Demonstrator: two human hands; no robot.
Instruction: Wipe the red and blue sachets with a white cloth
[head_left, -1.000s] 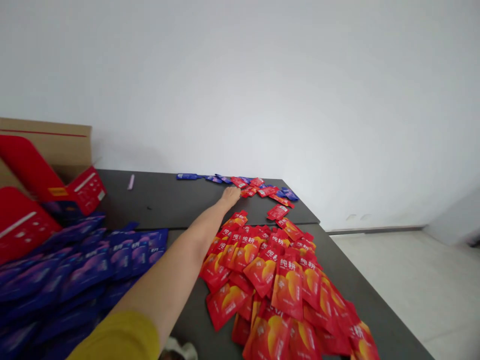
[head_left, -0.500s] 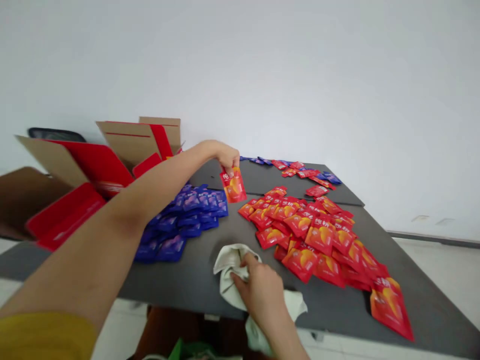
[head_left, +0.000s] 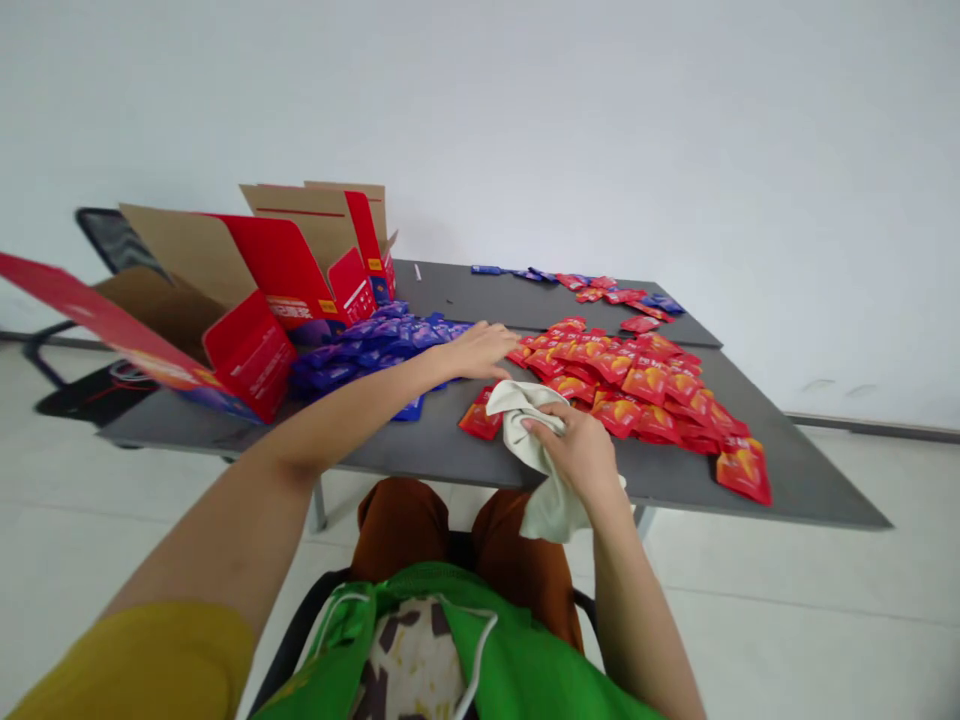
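My left hand [head_left: 484,352] lies flat, holding nothing visible, between a heap of blue-purple sachets [head_left: 379,350] and a large spread of red sachets [head_left: 622,380]. Its fingertips are close to the red sachets' left edge. My right hand [head_left: 577,452] is closed around a crumpled cream cloth [head_left: 525,420] at the table's near edge. Just left of the cloth, a couple of red sachets [head_left: 480,420] lie apart from the spread, partly hidden by it.
An open cardboard box [head_left: 289,270] with red-lined flaps stands at the table's left end. Further sachets lie in a row along the far edge. A green drawstring bag [head_left: 480,650] rests on my lap. A black chair [head_left: 112,240] stands behind the box, and a white wall runs behind the table.
The red sachet pinched in my left hand is no longer seen there, and that hand now lies flat. My right hand has lifted the cloth. The view has tilted upward, showing more floor and my lap.
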